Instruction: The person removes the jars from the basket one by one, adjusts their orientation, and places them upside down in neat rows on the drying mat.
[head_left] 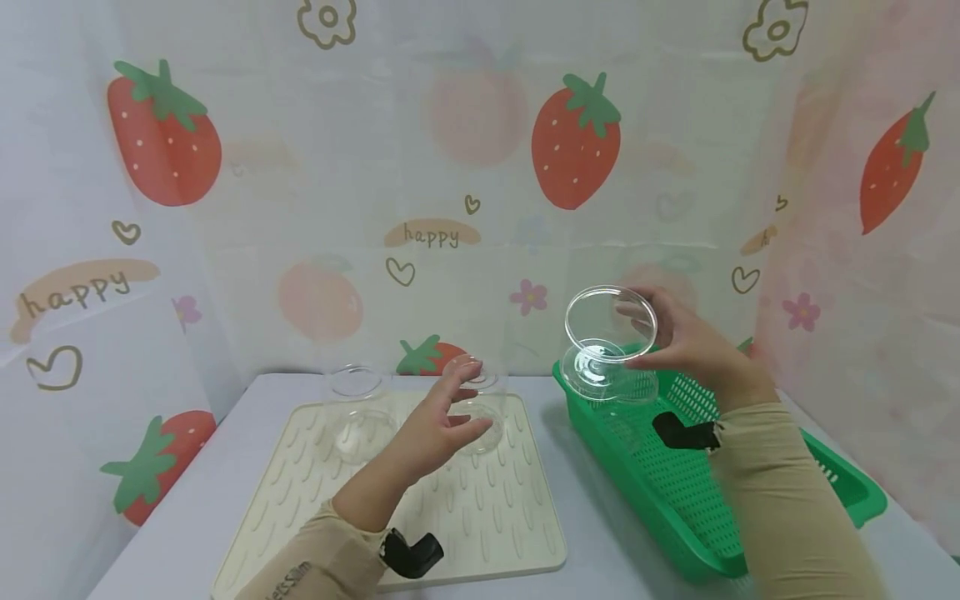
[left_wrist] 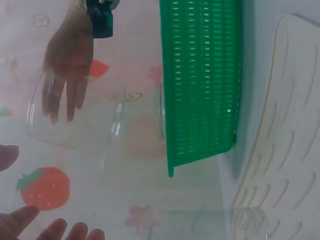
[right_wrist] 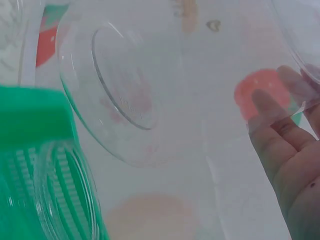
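Observation:
My right hand [head_left: 686, 346] grips a clear, round, cup-like container [head_left: 598, 354] by its side, up above the near-left part of the basket's far end. Its fingers [right_wrist: 280, 135] show through the clear wall in the right wrist view. My left hand [head_left: 435, 429] is raised over the mat with its fingers spread and nothing held. Behind that hand a second clear container [head_left: 491, 429] stands on the mat, partly hidden by the fingers. A third clear container [head_left: 360, 433] stands to its left. In the right wrist view a clear round rim [right_wrist: 67, 195] shows at the basket.
A green perforated basket [head_left: 622, 483] stands on the right of the white table [head_left: 577, 533]. On the left lies a cream ridged mat [head_left: 517, 533]. A curtain [head_left: 480, 108] printed with strawberries closes off the back and sides.

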